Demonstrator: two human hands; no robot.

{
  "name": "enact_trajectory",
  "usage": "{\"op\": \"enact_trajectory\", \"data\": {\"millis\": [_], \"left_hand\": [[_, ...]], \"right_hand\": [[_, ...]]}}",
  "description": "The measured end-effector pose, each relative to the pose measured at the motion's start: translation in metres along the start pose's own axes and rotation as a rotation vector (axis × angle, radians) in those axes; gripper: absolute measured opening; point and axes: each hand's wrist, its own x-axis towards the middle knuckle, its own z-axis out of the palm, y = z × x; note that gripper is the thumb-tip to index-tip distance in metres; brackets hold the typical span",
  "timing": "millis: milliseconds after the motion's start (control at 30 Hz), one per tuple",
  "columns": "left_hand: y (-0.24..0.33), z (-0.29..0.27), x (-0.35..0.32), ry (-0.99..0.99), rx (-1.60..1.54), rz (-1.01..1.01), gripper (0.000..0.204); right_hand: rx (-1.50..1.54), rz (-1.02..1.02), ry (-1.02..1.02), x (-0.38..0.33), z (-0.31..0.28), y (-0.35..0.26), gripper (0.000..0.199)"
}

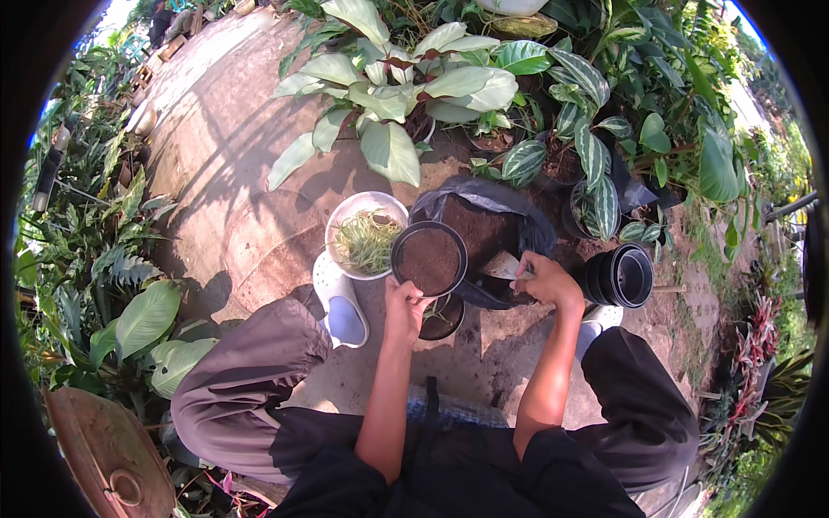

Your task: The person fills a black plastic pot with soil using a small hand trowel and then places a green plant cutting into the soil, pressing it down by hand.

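Note:
My left hand [404, 309] pinches the near rim of a round black plant pot [429, 259] full of brown soil. Beyond it lies an opened black plastic bag [484, 205] holding more of the same soil. At the bag's near right edge my right hand [546, 283] is closed on a pale, flat, scoop-like tool [501, 265], whose full shape is partly hidden. A white bowl [347, 211] with cut green-and-cream striped leaves [367, 242] stands left of the pot. Partly under my left hand's pot is another dark pot [443, 318] with a few thin leaves.
Nested black pots [629, 276] lie on their side at the right, by my right shoe. My left shoe [341, 302], a pale clog, is near the bowl. Large potted foliage plants [393, 151] crowd the far side. A rusty metal container [108, 453] stands at lower left.

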Motion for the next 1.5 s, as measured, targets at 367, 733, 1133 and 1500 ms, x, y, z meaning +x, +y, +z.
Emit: {"op": "enact_trajectory", "data": {"millis": [367, 733, 1133, 1500], "left_hand": [[0.006, 0.005, -0.003, 0.056, 0.116, 0.033, 0.038], [0.008, -0.007, 0.002, -0.054, -0.22, 0.086, 0.06], [0.001, -0.017, 0.008, 0.018, -0.119, 0.109, 0.051], [-0.005, -0.018, 0.01, 0.014, -0.19, 0.093, 0.043]], "right_hand": [[-0.027, -0.007, 0.041, -0.001, 0.0, -0.006, 0.031], [-0.12, -0.067, 0.108, 0.075, 0.095, 0.044, 0.028], [-0.174, -0.018, 0.105, 0.066, 0.089, 0.02, 0.033], [-0.057, 0.006, 0.282, 0.078, 0.108, 0.028, 0.026]]}}
